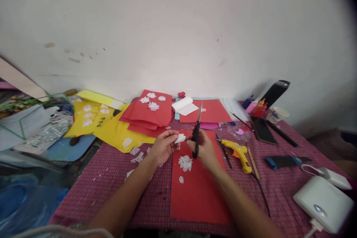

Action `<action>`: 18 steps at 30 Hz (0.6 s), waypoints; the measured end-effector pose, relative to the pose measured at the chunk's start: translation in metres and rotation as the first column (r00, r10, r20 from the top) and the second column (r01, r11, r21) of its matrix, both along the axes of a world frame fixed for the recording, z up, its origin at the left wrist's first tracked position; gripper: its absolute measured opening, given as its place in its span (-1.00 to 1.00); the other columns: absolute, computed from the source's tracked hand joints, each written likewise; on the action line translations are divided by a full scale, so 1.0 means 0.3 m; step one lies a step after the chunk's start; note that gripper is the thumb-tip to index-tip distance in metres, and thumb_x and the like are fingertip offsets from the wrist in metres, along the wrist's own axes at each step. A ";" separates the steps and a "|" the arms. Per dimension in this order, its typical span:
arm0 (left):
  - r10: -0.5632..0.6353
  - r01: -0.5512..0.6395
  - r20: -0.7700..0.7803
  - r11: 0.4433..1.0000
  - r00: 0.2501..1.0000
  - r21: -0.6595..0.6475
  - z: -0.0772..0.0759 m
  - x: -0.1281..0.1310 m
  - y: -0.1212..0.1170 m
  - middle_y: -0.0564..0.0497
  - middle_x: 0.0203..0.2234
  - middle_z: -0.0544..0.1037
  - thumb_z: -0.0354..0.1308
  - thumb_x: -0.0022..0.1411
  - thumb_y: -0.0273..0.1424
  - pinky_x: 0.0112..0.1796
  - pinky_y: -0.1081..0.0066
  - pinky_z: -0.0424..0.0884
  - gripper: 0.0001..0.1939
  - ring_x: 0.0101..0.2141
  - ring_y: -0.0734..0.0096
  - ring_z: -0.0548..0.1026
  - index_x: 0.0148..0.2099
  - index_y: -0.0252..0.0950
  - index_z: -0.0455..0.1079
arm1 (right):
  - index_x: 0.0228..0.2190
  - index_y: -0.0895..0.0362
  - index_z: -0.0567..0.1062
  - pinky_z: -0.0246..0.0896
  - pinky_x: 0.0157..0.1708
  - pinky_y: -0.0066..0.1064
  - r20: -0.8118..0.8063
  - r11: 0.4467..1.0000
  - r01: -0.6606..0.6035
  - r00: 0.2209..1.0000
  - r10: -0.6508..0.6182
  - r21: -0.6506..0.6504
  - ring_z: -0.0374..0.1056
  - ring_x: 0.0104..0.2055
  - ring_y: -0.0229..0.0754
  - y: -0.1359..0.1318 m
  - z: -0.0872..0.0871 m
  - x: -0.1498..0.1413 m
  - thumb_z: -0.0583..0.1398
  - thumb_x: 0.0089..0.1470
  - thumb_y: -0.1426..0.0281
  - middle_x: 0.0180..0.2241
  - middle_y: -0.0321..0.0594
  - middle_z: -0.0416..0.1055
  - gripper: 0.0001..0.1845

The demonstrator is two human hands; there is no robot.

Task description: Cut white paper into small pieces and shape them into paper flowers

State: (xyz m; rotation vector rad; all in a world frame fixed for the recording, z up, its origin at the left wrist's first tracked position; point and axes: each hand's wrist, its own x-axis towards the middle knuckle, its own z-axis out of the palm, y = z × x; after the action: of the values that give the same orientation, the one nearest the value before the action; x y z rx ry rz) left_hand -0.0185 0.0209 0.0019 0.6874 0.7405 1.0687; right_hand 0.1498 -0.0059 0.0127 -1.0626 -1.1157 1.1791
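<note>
My left hand pinches a small folded piece of white paper between thumb and fingers. In my right hand is a pair of black-handled scissors, blades pointing up and away from me. Fingers of the right hand come close to the paper's right end; whether they touch it I cannot tell. Under both hands lies a red sheet. On it sit a ruffled white paper flower and a smaller white paper piece.
White scraps lie left on the checked tablecloth. Behind are red sheets with white flowers and a white paper roll. To the right lie a yellow glue gun, a phone, a black bottle and a white box.
</note>
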 end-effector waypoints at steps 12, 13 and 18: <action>-0.073 0.072 -0.052 0.997 0.996 -0.034 -0.019 0.013 -0.006 0.01 -0.47 0.55 0.38 0.00 -0.43 -0.49 0.48 0.44 -0.71 -0.54 0.48 0.51 -0.21 -0.33 0.43 | -0.14 0.06 0.34 0.16 -0.50 -0.44 0.029 0.997 -0.060 0.998 0.059 0.052 0.26 -0.44 -0.23 -0.017 -0.003 -0.009 0.29 -0.15 0.42 -0.45 -0.33 0.37 -0.53; -0.074 0.072 -0.057 0.997 0.996 -0.035 -0.018 0.013 -0.007 0.01 -0.47 0.55 0.38 -0.01 -0.43 -0.50 0.48 0.44 -0.71 -0.54 0.48 0.51 -0.21 -0.34 0.43 | -0.14 0.07 0.34 0.16 -0.51 -0.44 0.021 0.997 -0.059 0.998 0.058 0.054 0.26 -0.45 -0.24 -0.016 -0.005 -0.010 0.29 -0.16 0.42 -0.44 -0.33 0.37 -0.53; -0.099 0.097 -0.056 0.995 0.994 -0.033 -0.011 0.016 -0.012 0.00 -0.46 0.55 0.36 0.02 -0.41 -0.49 0.47 0.45 -0.73 -0.54 0.46 0.52 -0.21 -0.35 0.42 | -0.13 0.10 0.36 0.16 -0.52 -0.46 -0.017 0.999 -0.041 0.999 0.041 0.027 0.24 -0.48 -0.28 -0.011 -0.009 -0.009 0.30 -0.19 0.43 -0.45 -0.35 0.38 -0.50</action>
State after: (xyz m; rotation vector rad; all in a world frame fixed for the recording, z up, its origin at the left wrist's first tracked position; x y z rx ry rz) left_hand -0.0137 0.0172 -0.0013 0.7240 0.7629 0.9498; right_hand 0.1471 -0.0091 0.0101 -1.0112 -1.1416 1.2005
